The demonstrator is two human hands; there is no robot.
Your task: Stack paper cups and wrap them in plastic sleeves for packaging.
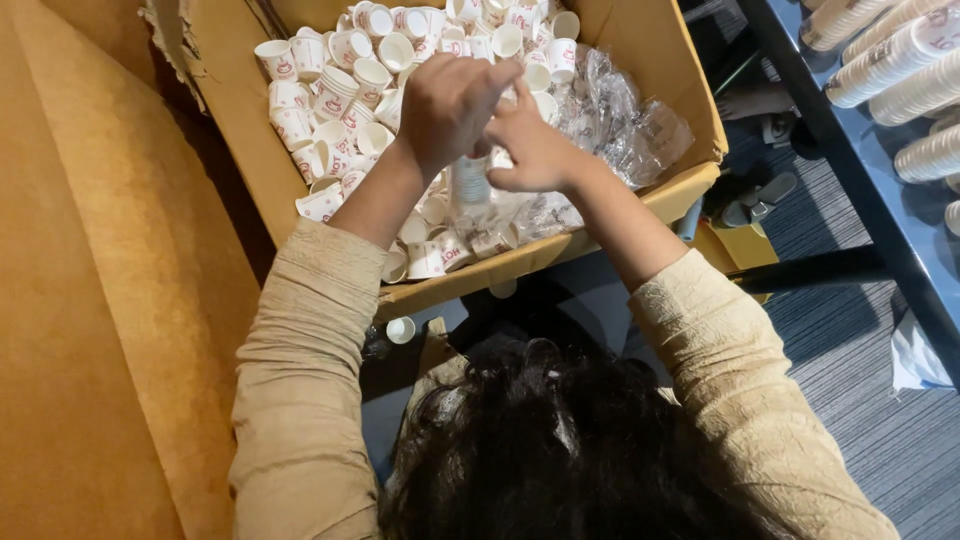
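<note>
Dark hair (560, 440), 2 hands (490, 120) gripping cup stack (470, 185)

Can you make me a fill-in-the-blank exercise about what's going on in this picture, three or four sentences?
1. The loose paper cups lie heaped inside a large ____ box.
2. The left hand and the right hand meet over a short ____ of cups.
3. Beside the loose cups, on their right in the picture, lie crumpled clear ____ wrappers.
4. On the dark table at the upper right, long cup stacks lie on their ____.

Missing words: cardboard; stack; plastic; sides
</note>
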